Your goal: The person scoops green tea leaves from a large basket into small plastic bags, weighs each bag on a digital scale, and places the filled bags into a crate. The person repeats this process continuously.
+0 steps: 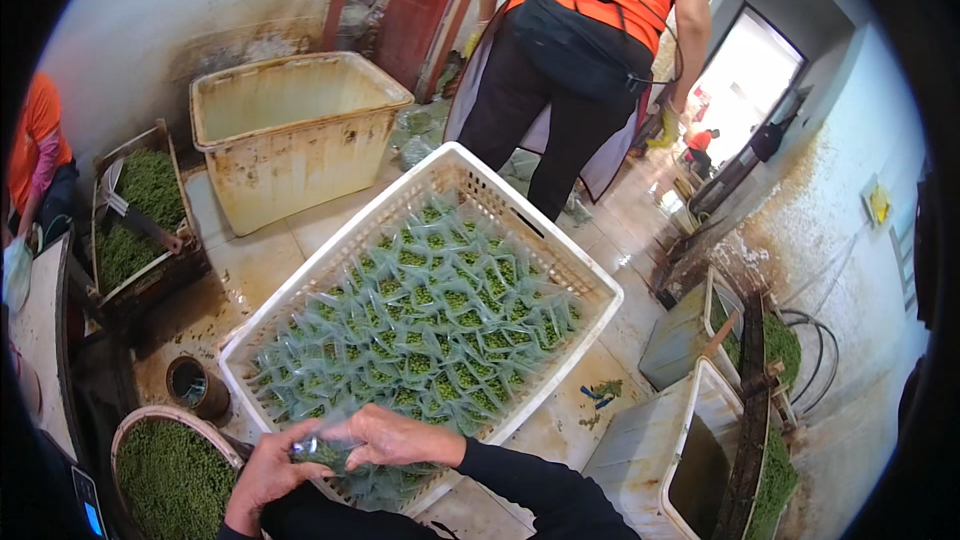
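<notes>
Both hands are at the near left corner of a white plastic crate (pixel 546 244), which holds many upright clear bags of green peppercorn-like berries (pixel 450 300). My left hand (pixel 274 469) grips one clear plastic bag (pixel 319 452) with green contents from the left side. At its right, my right hand (pixel 397 439) pinches the upper part of the same bag between thumb and fingers. Some packed bags lie beneath my right forearm, which partly hides them.
A round tub of green berries (pixel 176 472) stands at lower left beside a rusty can (pixel 196 388). An empty-looking stained bin (pixel 300 165) stands behind. A person in orange (pixel 592 30) stands beyond the crate; another sits far left. Water-stained bins (pixel 637 450) line the right.
</notes>
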`<move>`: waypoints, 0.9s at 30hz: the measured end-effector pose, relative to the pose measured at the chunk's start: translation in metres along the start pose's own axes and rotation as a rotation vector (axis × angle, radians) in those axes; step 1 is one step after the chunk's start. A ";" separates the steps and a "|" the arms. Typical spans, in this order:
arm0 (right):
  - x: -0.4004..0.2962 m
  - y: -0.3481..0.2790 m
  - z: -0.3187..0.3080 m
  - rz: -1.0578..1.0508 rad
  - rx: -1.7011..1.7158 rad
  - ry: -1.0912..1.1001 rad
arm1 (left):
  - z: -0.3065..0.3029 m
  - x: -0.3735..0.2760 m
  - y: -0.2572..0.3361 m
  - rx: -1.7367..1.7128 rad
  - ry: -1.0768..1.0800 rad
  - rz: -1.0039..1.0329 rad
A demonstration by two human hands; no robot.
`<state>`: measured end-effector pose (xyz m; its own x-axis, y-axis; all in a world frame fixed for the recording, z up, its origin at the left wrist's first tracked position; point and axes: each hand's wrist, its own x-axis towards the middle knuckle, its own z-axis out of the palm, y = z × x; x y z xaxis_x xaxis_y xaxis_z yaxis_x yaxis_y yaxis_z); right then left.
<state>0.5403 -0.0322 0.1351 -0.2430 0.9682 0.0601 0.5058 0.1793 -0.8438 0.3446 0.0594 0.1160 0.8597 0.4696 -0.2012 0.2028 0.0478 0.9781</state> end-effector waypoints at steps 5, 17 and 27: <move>-0.047 0.011 -0.039 0.198 -0.238 0.283 | 0.000 0.011 -0.020 -0.025 0.062 0.155; -0.152 0.086 -0.213 0.811 -1.505 0.911 | -0.013 0.007 -0.053 -0.180 0.155 0.046; -0.140 0.189 -0.255 1.004 -1.073 0.414 | -0.037 -0.026 -0.076 -0.009 0.237 0.006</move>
<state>0.8806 -0.0893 0.1031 0.7045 0.7096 0.0106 0.7020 -0.6991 0.1361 0.2890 0.0763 0.0493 0.7264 0.6640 -0.1776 0.1927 0.0512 0.9799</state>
